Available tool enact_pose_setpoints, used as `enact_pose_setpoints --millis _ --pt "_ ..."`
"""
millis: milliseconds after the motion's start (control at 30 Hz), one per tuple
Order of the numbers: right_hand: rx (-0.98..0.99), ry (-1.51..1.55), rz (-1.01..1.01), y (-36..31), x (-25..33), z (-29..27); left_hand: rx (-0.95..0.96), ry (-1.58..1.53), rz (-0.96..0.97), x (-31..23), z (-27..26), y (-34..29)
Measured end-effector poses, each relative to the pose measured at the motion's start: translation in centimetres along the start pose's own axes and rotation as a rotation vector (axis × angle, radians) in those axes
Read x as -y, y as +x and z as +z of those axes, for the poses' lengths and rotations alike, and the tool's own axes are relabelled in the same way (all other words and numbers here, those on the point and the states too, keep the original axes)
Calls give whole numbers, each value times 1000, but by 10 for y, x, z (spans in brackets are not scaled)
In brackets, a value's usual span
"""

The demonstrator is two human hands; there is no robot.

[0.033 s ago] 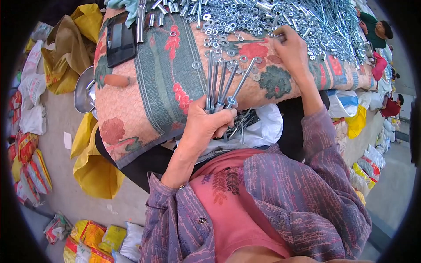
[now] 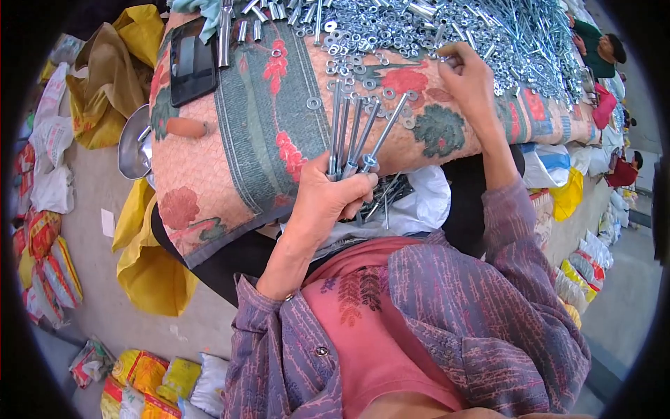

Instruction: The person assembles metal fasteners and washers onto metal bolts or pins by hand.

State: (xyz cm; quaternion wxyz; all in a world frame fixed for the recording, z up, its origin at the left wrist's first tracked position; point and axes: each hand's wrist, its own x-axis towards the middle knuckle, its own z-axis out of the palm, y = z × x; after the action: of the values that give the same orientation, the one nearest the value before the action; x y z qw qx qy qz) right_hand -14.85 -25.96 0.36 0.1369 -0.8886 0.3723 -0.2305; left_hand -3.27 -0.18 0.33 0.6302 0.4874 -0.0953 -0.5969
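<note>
My left hand (image 2: 328, 195) is closed round several long metal bolts (image 2: 357, 133), which stand up from the fist and fan out. Their lower ends disappear into the fingers. At the near edge of a heap of nuts, sleeves and bolts (image 2: 391, 31), my right hand (image 2: 464, 73) is bent with thumb and fingers together. A small shiny bit shows at its fingertips, too small to name. Flat washers (image 2: 368, 84) lie scattered on the flowered cloth (image 2: 202, 153) between my hands. Below my left hand, an open white bag (image 2: 427, 202) in my lap contains more bolts.
At the table's left are a dark phone-like device (image 2: 193, 66), a reddish-brown handle (image 2: 186, 128) and a metal bowl (image 2: 134, 150) beside the edge. Yellow sacks (image 2: 157, 258) and packed bags (image 2: 52, 258) lie on the floor. Other people (image 2: 601, 52) sit at far right.
My right hand has shifted very slightly to the right at the heap's edge, its fingertips curling a little. My left hand and its bolts have stayed put.
</note>
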Motion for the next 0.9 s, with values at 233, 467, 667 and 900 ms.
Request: enact_pose_setpoints --millis 233,467,667,900 --pt "512 1047 114 -38 58 -33 -11 10 -38 4 1 2" --pt "468 1059 165 -45 59 -35 22 93 -60 -4 0 -1" --pt "637 1047 185 -49 56 -36 79 148 -104 -4 -3 -1" --pt "788 1293 402 -74 74 -21 123 12 -72 -4 -1 2"
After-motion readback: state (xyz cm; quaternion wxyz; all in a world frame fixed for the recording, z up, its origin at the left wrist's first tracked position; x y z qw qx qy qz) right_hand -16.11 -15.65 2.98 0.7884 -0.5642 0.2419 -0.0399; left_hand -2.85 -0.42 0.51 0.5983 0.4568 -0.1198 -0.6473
